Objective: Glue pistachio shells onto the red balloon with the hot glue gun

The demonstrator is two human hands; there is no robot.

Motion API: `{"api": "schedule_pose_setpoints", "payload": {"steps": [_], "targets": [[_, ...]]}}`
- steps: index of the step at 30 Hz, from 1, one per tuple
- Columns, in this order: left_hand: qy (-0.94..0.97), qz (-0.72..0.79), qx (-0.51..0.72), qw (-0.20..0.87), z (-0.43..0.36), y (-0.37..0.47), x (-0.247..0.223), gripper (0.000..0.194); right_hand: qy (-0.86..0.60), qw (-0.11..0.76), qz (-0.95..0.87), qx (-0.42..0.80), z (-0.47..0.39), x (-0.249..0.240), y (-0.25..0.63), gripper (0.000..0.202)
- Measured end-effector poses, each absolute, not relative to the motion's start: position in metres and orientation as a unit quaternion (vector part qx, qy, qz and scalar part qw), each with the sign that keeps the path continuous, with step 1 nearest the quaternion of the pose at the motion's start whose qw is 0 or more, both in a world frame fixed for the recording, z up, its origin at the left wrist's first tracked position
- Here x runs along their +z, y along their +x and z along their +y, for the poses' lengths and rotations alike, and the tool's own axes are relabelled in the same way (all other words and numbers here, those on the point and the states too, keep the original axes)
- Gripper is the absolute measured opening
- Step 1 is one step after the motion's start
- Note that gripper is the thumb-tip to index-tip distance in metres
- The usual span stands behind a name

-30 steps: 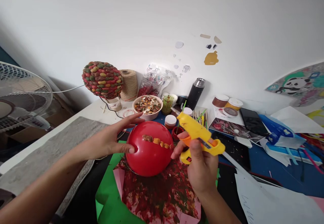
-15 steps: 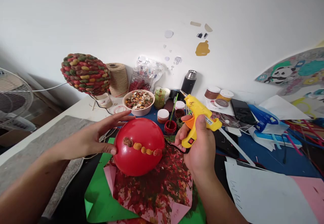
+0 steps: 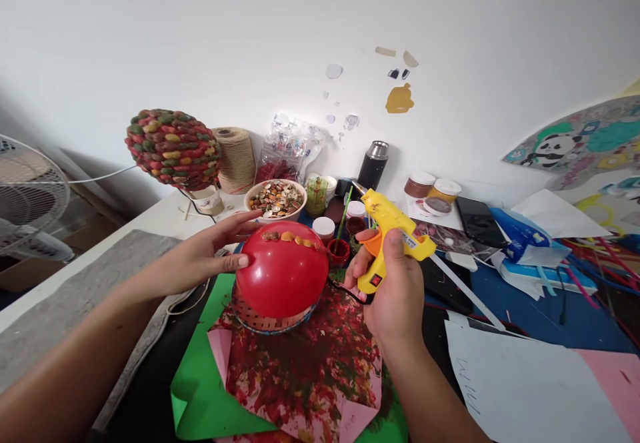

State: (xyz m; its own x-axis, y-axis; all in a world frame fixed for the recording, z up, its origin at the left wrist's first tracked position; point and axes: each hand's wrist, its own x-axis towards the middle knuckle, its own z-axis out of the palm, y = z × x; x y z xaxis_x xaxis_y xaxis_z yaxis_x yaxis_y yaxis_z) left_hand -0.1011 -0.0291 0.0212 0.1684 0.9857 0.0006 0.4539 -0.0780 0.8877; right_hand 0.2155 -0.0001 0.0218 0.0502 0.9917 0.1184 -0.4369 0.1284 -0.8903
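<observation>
My left hand (image 3: 207, 249) holds a red balloon (image 3: 283, 283) at its left side, thumb in front and fingers over the back. A short row of brown and orange nut-shell-like pieces (image 3: 295, 238) is stuck across the balloon's upper part. Under the balloon, a small woven basket (image 3: 250, 319) with a blue-edged rim shows. My right hand (image 3: 395, 289) is wrapped round a yellow hot glue gun (image 3: 393, 219), its nozzle pointing up and left, apart from the balloon. A white glue stick (image 3: 467, 289) pokes out of the gun's rear.
Paint-smeared pink paper (image 3: 310, 376) lies over green sheets. Behind stand a bowl of shell pieces (image 3: 275, 199), paint jars (image 3: 324, 228), a twine spool (image 3: 235, 159) and a black flask (image 3: 374, 166). A shell-covered ball (image 3: 173, 149) stands left, near a fan (image 3: 30, 189).
The balloon has rolled backward, carrying the row of pieces from its front up toward its top. The basket beneath has come into view. The glue gun has barely moved.
</observation>
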Motion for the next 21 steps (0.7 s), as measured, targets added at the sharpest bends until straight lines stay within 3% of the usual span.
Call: {"api": "schedule_pose_setpoints", "payload": {"steps": [13, 21], "targets": [[0.605, 0.533, 0.381, 0.453, -0.027, -0.105, 0.013, 0.089, -0.337, 0.647, -0.395, 0.558, -0.001, 0.022, 0.214, 0.067], [0.593, 0.533, 0.409, 0.445, -0.032, -0.112, 0.022, 0.077, -0.330, 0.643, -0.391, 0.569, -0.001, 0.020, 0.215, 0.057]]}}
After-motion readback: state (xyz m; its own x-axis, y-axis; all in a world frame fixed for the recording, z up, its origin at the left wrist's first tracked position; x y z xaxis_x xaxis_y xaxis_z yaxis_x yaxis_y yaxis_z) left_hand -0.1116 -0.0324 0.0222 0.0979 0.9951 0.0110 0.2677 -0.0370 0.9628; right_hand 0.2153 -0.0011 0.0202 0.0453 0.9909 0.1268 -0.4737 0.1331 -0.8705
